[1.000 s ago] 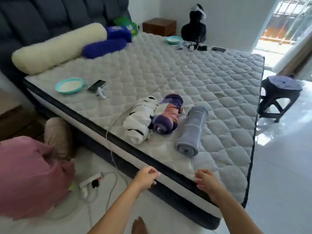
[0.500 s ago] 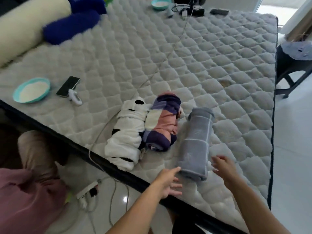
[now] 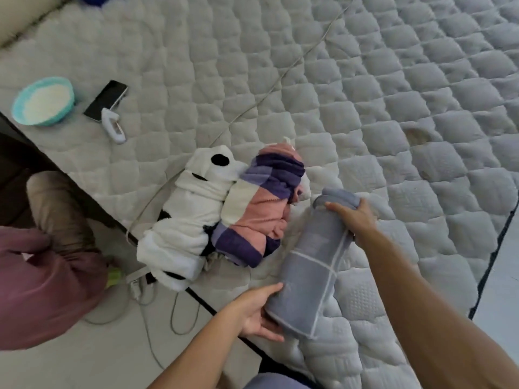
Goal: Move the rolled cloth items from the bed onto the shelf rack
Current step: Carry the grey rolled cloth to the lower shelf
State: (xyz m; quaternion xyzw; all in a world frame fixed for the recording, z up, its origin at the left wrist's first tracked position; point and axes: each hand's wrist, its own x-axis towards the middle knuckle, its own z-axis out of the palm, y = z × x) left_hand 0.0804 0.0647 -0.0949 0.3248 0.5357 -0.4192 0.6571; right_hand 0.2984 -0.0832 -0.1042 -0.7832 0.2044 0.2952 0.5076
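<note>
Both hands clamp the grey-blue rolled towel (image 3: 314, 265) near the quilted white bed's (image 3: 393, 113) edge: left hand (image 3: 257, 313) cupping its near end, right hand (image 3: 354, 214) gripping the far end, likely so the roll stays tight when lifted. Beside it lie a striped purple-pink roll (image 3: 261, 211) and a white black-spotted roll (image 3: 188, 223).

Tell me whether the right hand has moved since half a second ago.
Yes. The right hand has moved away from the mattress edge along the grey rolled towel and now grips its far end.
</note>
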